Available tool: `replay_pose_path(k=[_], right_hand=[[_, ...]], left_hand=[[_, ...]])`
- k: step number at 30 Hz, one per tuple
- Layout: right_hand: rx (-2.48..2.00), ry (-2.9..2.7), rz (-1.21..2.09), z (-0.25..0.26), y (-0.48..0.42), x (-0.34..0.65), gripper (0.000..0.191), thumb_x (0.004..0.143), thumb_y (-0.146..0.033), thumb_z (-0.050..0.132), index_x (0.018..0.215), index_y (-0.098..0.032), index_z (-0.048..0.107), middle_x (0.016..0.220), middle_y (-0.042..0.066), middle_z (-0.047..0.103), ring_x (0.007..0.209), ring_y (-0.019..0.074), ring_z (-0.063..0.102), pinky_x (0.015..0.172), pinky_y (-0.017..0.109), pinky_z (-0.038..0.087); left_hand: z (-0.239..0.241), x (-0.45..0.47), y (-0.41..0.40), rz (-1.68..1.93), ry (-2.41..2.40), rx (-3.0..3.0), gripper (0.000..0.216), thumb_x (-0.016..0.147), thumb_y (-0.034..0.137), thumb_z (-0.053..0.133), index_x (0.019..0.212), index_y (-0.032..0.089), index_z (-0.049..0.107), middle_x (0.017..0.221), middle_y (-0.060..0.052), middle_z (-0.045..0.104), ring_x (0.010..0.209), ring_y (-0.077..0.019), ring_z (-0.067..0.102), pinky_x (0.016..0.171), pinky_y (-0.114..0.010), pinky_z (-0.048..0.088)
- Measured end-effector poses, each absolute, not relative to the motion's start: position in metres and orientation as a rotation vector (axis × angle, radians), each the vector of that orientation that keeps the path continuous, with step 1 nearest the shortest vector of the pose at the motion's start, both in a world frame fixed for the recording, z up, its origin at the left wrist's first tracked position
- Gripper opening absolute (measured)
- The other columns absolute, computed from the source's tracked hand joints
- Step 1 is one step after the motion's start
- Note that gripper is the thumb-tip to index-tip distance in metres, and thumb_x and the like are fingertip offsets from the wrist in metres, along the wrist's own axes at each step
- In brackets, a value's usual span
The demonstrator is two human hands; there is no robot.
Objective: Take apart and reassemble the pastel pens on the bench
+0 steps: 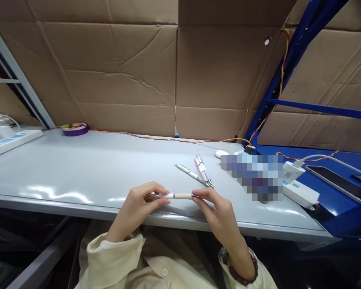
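Observation:
Held level between my two hands, just above the front of the table, is a pen with a white part, a dark ring and a cream barrel. The thumb and fingers of my left hand pinch its white end. At the other end, my right hand grips the pen's dark and silver tip. Just beyond the pen lie several more pens: a silver-white one slanting toward the right, and a pink one close beside a blue-grey one.
A pixelated patch hides something right of the pens. Beyond it are a white charger, a power strip and a phone. A purple tape roll sits at the back left, near another power strip. Cardboard walls the back.

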State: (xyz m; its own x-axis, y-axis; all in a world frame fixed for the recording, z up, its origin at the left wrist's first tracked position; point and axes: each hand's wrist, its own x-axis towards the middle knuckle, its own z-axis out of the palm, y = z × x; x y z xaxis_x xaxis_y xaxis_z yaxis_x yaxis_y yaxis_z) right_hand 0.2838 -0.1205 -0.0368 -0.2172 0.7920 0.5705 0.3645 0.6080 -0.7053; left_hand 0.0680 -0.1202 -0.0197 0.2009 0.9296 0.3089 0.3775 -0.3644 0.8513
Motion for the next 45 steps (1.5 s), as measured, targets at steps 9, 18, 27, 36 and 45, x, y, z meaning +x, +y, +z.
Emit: replay_pose_path(k=[9,18,27,36,45], right_hand=[[-1.010,-1.981,0.429,-0.032,-0.123,0.283,0.027,0.094,-0.029,0.037,0.076,-0.020,0.055,0.068,0.000,0.057,0.062,0.0133,0.052,0.058,0.024,0.040],[-0.979,-2.062,0.436,-0.032,-0.122,0.279,0.010,0.090,-0.024,0.047,0.087,-0.022,0.056,0.077,0.000,0.061,0.069,0.0138,0.055,0.064,0.024,0.042],[-1.041,-2.077,0.323,-0.038,-0.121,0.275,0.008,0.089,-0.024,0.049,0.087,-0.022,0.056,0.076,0.001,0.062,0.068,0.0150,0.056,0.064,0.025,0.041],[-0.984,-2.057,0.266,-0.038,-0.123,0.272,0.008,0.088,-0.026,0.052,0.089,-0.020,0.057,0.069,0.000,0.060,0.064,0.0143,0.055,0.061,0.026,0.042],[-0.818,-1.433,0.418,-0.046,-0.130,0.281,0.017,0.090,-0.017,0.042,0.103,-0.023,0.051,0.057,-0.006,0.054,0.052,0.0101,0.055,0.052,0.022,0.044]], left_hand=[[-0.019,0.067,-0.125,1.321,1.235,1.713,0.024,0.063,0.026,0.077,0.083,0.022,0.064,0.085,0.001,0.063,0.067,-0.0127,0.060,0.059,-0.021,0.052],[-0.025,0.093,-0.121,1.821,0.540,0.819,0.031,0.061,0.031,0.080,0.083,0.024,0.059,0.077,0.006,0.058,0.077,-0.0079,0.063,0.054,-0.006,0.051],[-0.016,0.095,-0.118,1.506,0.220,0.498,0.021,0.090,0.037,0.047,0.089,0.018,0.057,0.075,0.001,0.051,0.065,-0.0109,0.056,0.038,-0.015,0.049],[-0.020,0.094,-0.124,1.529,-0.012,0.425,0.049,0.085,0.056,0.040,0.058,0.019,0.020,0.053,0.005,0.022,0.047,-0.0092,0.031,0.033,-0.015,0.024],[-0.026,0.085,-0.120,1.644,-0.061,0.332,0.037,0.076,0.032,0.047,0.063,0.021,0.014,0.054,0.006,0.013,0.046,-0.0090,0.022,0.037,-0.021,0.009]])
